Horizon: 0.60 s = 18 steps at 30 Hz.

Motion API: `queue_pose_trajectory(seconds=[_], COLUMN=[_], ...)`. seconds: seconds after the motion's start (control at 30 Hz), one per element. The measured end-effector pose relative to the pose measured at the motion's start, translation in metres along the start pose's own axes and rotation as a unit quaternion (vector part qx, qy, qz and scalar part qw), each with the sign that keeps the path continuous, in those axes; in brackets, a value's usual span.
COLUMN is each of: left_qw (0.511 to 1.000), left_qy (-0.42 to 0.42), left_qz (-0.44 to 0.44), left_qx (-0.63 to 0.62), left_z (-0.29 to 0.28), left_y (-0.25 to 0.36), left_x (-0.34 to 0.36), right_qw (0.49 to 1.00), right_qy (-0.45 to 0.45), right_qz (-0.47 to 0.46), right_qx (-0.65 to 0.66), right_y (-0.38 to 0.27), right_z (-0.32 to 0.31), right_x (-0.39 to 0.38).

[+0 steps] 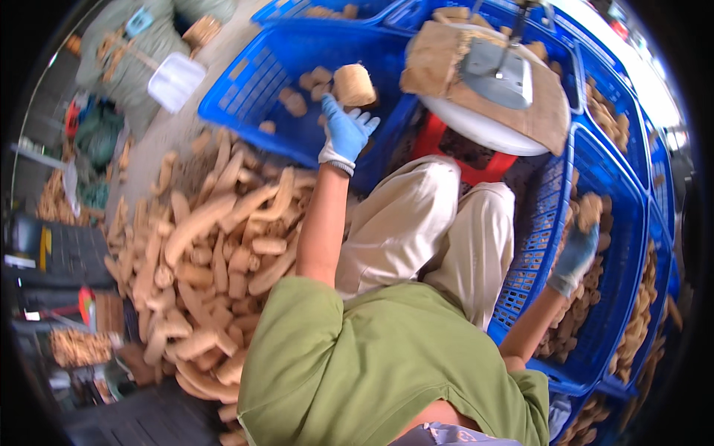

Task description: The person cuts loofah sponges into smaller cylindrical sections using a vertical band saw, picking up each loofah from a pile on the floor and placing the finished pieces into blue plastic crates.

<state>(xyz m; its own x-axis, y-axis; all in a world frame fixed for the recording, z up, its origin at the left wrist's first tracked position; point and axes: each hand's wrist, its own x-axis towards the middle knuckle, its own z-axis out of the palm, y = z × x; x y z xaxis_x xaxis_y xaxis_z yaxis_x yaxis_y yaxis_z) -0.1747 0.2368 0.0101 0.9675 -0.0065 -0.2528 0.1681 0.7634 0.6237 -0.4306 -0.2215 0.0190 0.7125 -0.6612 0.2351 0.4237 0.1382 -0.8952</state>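
My left hand (345, 128), in a blue glove, has its fingers spread over a blue basket (234, 85). Just above its fingertips is a tan fibrous cylinder (354, 85), apparently out of my grip; smaller cut pieces lie behind it. My right hand (577, 254), also gloved, holds a tan piece (590, 210) over the long basket (625, 307) of similar pieces at my right. Ahead, a metal cutter (508, 80) stands on a worn wooden board (431, 59) atop a white round base (491, 137).
A large pile of long tan pieces (201, 275) lies left of my legs. A red support (478, 170) sits under the cutter. More blue baskets (611, 119) line the right and back. Green sacks (111, 56) and a white scoop (176, 81) are at the back left.
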Motion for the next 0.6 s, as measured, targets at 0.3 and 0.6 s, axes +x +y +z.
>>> queue_pose_trajectory(seconds=[0.3, 0.6], left_qw=[0.889, 0.923], left_qy=[0.205, 0.331], left_qz=[0.111, -0.073], left_qx=[0.394, 0.182], left_z=[-0.253, -0.327], left_y=[0.015, -0.074], left_x=[-0.147, -0.161], right_qw=[0.862, 0.850], right_qy=[0.221, 0.148], right_qz=[0.124, 0.155], right_qx=[-0.439, -0.481], right_y=[0.011, 0.008], right_z=[-0.204, -0.191], right_x=[-0.081, -0.097])
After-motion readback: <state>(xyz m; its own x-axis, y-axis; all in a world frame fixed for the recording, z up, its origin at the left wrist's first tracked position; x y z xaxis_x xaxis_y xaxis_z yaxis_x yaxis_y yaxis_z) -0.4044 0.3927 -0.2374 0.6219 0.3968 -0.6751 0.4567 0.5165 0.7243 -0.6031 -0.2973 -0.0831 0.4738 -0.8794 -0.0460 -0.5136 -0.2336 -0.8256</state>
